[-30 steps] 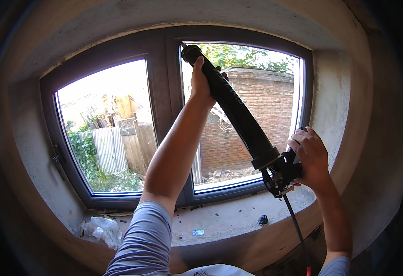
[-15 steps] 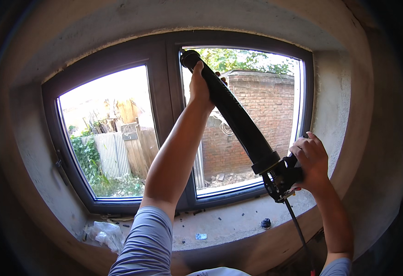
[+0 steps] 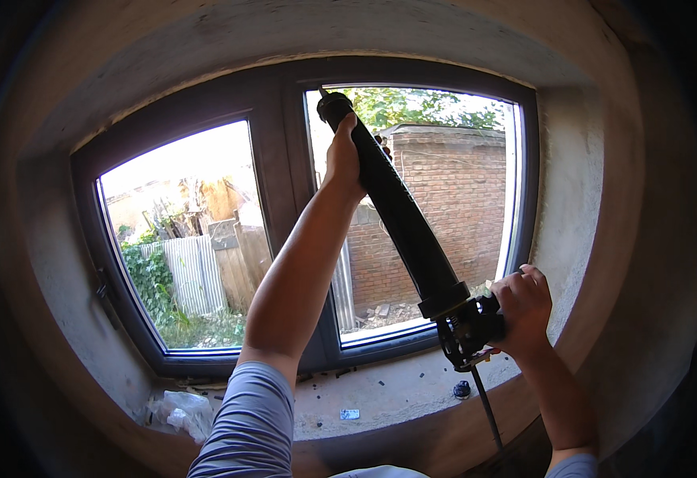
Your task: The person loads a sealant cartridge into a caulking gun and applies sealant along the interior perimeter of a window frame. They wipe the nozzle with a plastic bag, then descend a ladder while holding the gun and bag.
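Note:
A long black caulking gun (image 3: 404, 215) slants across the right pane, its nozzle end up at the top left corner of that pane. My left hand (image 3: 344, 155) is wrapped round the barrel just below the front cap. Lower down, my right hand (image 3: 524, 311) grips the handle at the rear, where the trigger is mostly hidden by my fingers. A thin rod (image 3: 488, 410) sticks out of the back end. Behind the tool stands the dark window frame (image 3: 285, 151); whether the nozzle touches it I cannot tell.
On the sill (image 3: 400, 398) lie a crumpled clear plastic bag (image 3: 187, 414), a small blue-and-white packet (image 3: 350, 414), a dark round cap-like object (image 3: 462, 389) and scattered dark bits. A window handle (image 3: 101, 283) juts out at the left. Plastered walls surround the opening.
The rear of the caulking gun and my right hand have moved down and slightly left, so the gun stands steeper. Its nozzle end has shifted little.

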Action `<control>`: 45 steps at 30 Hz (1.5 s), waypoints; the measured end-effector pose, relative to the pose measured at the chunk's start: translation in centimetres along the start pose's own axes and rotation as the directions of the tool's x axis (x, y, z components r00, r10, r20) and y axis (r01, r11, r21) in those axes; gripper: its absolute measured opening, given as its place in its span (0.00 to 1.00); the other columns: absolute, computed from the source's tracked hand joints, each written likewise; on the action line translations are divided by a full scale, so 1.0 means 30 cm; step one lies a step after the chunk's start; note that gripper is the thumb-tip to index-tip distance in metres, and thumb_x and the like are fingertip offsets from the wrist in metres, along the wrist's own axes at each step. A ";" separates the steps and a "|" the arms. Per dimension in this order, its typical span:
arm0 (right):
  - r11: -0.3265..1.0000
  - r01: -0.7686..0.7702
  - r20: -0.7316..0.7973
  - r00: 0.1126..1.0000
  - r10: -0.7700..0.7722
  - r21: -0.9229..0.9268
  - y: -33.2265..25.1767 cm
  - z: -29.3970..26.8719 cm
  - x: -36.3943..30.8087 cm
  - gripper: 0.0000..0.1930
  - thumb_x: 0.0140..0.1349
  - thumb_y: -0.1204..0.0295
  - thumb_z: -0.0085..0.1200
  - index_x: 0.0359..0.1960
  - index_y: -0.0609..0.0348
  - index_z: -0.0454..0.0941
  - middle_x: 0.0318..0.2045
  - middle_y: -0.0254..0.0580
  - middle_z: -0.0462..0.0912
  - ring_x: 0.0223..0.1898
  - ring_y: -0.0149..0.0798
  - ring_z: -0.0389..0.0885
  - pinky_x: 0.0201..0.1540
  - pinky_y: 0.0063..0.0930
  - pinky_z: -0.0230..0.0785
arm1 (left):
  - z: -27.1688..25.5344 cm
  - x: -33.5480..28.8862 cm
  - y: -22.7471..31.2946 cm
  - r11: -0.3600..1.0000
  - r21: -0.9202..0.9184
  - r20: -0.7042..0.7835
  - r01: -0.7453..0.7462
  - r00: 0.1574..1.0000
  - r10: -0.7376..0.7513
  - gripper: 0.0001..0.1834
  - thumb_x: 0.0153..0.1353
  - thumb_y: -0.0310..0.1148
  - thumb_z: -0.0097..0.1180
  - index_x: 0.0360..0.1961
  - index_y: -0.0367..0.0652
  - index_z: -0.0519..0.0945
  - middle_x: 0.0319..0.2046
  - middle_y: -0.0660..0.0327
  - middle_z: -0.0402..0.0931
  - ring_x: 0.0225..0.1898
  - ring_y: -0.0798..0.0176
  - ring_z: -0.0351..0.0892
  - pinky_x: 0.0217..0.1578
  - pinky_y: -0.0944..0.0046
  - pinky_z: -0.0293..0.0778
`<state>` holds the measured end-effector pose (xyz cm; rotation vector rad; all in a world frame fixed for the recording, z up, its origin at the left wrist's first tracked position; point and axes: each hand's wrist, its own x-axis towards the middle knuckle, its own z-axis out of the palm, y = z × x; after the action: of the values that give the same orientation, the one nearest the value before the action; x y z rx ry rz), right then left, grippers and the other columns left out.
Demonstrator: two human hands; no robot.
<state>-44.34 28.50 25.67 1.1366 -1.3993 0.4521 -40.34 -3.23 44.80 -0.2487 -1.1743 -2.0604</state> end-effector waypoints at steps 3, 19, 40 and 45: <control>1.000 -0.019 -0.015 1.000 0.019 -0.017 -0.015 0.008 -0.027 0.30 0.58 0.38 0.59 0.28 0.56 0.73 0.27 0.42 0.70 0.29 0.49 0.77 0.50 0.55 0.74 | 0.013 -0.003 -0.011 0.999 0.044 0.007 0.013 1.000 -0.013 0.27 0.68 0.53 0.57 0.53 0.42 0.68 0.35 0.52 0.74 0.32 0.50 0.81 0.33 0.48 0.82; 0.983 -0.114 -0.024 0.993 0.112 -0.142 0.023 0.016 -0.158 0.33 0.61 0.35 0.54 0.21 0.56 0.68 0.21 0.43 0.70 0.25 0.48 0.76 0.47 0.49 0.72 | 0.130 0.043 -0.149 0.989 0.096 0.092 0.108 0.989 -0.117 0.25 0.69 0.52 0.57 0.51 0.43 0.68 0.32 0.54 0.74 0.29 0.51 0.81 0.30 0.49 0.82; 0.963 -0.162 -0.017 0.987 0.162 -0.215 0.290 -0.036 -0.306 0.25 0.65 0.48 0.52 0.19 0.54 0.65 0.17 0.41 0.70 0.22 0.49 0.76 0.41 0.46 0.71 | 0.387 0.269 -0.520 0.973 0.128 0.167 0.192 0.963 -0.212 0.26 0.69 0.53 0.56 0.51 0.41 0.68 0.33 0.53 0.74 0.30 0.52 0.81 0.33 0.48 0.82; 0.961 -0.159 -0.025 0.987 0.158 -0.226 0.379 -0.037 -0.348 0.22 0.63 0.53 0.53 0.19 0.54 0.65 0.17 0.41 0.70 0.22 0.49 0.75 0.40 0.44 0.72 | 0.443 0.319 -0.611 0.967 0.173 0.186 0.188 0.958 -0.219 0.36 0.68 0.52 0.59 0.62 0.36 0.60 0.40 0.51 0.74 0.38 0.55 0.81 0.39 0.50 0.83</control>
<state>-55.18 38.22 20.36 0.8403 -1.5014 0.3965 -62.04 8.31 44.85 -0.2789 -1.5333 -2.1456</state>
